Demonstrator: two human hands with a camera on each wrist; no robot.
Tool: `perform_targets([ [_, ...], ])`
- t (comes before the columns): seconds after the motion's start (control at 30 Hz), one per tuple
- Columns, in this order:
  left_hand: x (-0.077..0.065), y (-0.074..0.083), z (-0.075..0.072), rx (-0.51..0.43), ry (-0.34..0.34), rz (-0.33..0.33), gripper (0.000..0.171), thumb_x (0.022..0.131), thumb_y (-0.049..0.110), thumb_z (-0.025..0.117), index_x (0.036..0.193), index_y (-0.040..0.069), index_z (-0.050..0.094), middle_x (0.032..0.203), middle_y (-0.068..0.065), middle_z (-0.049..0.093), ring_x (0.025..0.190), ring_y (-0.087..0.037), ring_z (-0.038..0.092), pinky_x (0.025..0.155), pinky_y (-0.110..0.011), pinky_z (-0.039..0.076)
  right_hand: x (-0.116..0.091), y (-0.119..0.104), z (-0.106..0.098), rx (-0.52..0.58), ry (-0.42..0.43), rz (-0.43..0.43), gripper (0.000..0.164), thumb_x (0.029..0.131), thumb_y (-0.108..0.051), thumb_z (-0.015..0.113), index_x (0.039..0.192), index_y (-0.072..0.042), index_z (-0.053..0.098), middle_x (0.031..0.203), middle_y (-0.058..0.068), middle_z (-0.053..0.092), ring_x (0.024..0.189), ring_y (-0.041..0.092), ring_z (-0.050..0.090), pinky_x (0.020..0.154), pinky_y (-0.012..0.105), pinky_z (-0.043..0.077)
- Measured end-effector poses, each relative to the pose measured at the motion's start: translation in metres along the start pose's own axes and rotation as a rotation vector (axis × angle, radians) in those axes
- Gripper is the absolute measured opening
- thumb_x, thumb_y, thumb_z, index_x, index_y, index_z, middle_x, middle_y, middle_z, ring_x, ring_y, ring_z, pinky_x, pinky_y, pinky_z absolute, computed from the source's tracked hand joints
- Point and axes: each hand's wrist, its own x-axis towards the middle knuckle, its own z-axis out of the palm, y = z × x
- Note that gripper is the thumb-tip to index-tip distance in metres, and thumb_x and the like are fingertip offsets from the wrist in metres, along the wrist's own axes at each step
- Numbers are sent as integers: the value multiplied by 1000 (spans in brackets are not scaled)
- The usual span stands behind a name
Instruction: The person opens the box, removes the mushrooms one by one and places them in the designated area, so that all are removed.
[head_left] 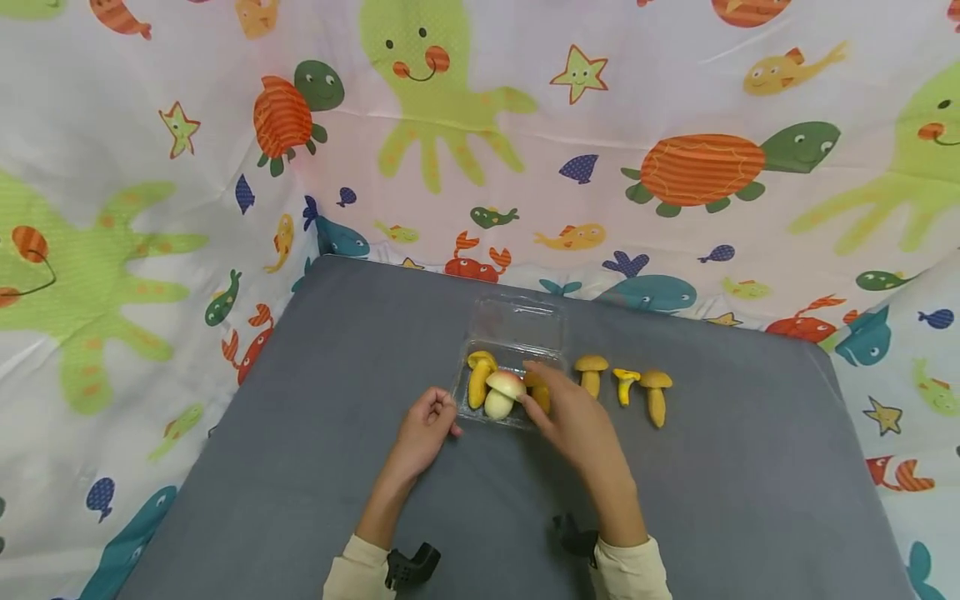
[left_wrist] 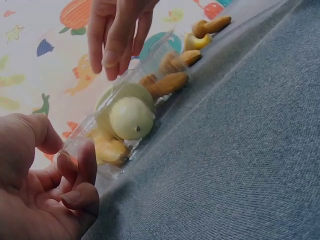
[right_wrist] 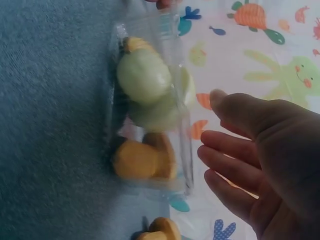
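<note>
A clear plastic clamshell box stands on the grey table with its lid folded back. Inside lie a yellow mushroom, a fat pale mushroom with a pinkish cap, and a brown-yellow mushroom partly covered by my right hand. At the box's near left corner, my left hand pinches the rim between thumb and curled fingers. My right hand hovers over the box's right side, fingers loosely extended and thumb apart. In the right wrist view nothing lies between those fingers.
To the right of the box, a brown-capped mushroom, a small yellow chanterelle and a longer brown-capped mushroom lie in a row. A sea-animal print curtain borders the table at the back and sides.
</note>
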Motion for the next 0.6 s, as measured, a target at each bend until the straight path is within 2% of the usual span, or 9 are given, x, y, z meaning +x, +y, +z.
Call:
perform_targets([
  [0.07, -1, 1, 1, -18, 2, 11, 6, 105, 10, 59, 102, 6, 62, 79, -16, 63, 79, -35, 73, 68, -25, 46, 1, 0, 3, -15, -13, -13, 54, 98, -26, 79, 146, -10, 61, 134, 11, 71, 109, 32, 73, 88, 51, 59],
  [0.17, -2, 1, 1, -6, -7, 24, 7, 105, 12, 59, 101, 7, 62, 79, -15, 64, 77, -31, 73, 68, -25, 47, 4, -1, 8, -33, -29, -32, 54, 97, -25, 79, 146, -9, 62, 133, 11, 71, 109, 30, 73, 89, 49, 59],
  [0.33, -2, 0, 1, 22, -28, 30, 9, 106, 15, 58, 102, 9, 62, 79, -11, 64, 78, -28, 73, 70, -27, 47, 6, -2, 16, -39, -23, -36, 54, 95, -25, 82, 144, -11, 63, 128, 8, 73, 102, 28, 74, 83, 48, 60],
  [0.6, -2, -2, -1, 40, -12, 29, 9, 105, 15, 57, 102, 8, 62, 78, -9, 63, 77, -25, 74, 72, -29, 49, 6, -4, 25, -46, -19, -1, 53, 95, -25, 82, 143, -14, 63, 126, 8, 73, 100, 29, 74, 80, 49, 60],
])
